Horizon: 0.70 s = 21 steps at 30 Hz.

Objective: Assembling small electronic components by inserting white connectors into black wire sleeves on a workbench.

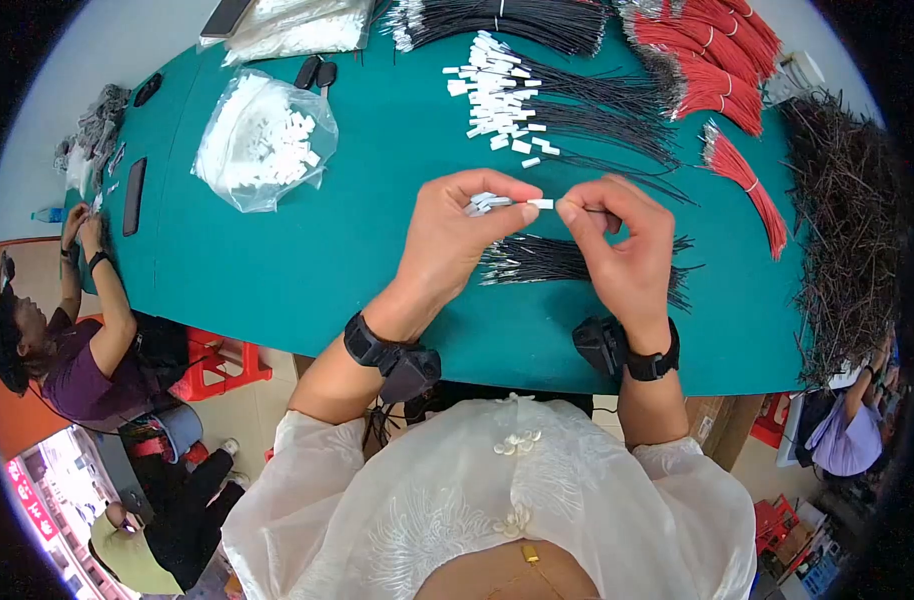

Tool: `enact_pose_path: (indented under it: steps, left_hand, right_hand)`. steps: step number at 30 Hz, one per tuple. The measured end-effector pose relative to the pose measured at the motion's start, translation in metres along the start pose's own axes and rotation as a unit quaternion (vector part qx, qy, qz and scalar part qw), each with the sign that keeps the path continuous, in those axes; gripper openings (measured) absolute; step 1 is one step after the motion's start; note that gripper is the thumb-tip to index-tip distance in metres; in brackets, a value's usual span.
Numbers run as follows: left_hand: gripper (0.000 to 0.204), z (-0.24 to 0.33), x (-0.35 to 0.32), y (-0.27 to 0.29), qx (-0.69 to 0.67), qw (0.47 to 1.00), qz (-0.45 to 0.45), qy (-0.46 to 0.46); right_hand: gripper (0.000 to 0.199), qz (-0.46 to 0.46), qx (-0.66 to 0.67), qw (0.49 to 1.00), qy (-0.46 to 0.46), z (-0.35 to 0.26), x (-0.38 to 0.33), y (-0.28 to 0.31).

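Note:
Between the thumb and forefinger of my left hand (452,222) is a small white connector housing (541,204), and several more housings (489,203) rest in the curl of its fingers. My right hand (627,235) is pinched close beside that housing, with a thin black wire partly showing among its fingers; the wire's tip is hidden. Beneath both hands lies a loose bundle of black wires (537,258) with bare metal ends pointing left. Just beyond them, black wires fitted with white housings (497,95) form a pile.
On the green table (277,270), a clear bag of white housings (267,145) lies left. Red wire bundles (717,75) and a dark wire heap (842,220) occupy the right, black bundles (497,22) the far edge. A co-worker (67,340) sits at the left, near a phone (135,197).

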<state>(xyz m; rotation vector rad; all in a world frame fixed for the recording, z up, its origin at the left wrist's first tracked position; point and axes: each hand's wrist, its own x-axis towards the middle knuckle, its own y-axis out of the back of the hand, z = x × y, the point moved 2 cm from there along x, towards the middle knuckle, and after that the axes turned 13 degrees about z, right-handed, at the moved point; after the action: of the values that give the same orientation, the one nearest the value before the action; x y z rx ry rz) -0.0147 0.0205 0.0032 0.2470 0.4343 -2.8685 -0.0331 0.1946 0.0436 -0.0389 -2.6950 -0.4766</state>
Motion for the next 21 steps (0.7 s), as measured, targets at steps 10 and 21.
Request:
enact_pose_path:
  steps: [10,21]
  left_hand:
    - [0.014,0.003,0.002,0.001,-0.022,0.999,0.013,0.023]
    - [0.040,0.003,0.021,0.016,-0.233,0.955,0.116,0.144]
  right_hand:
    - [0.007,-0.026,-0.022,0.999,0.018,-0.001,0.003,0.003]
    - [0.014,-0.108,-0.202,0.954,0.192,0.021,0.013,0.012]
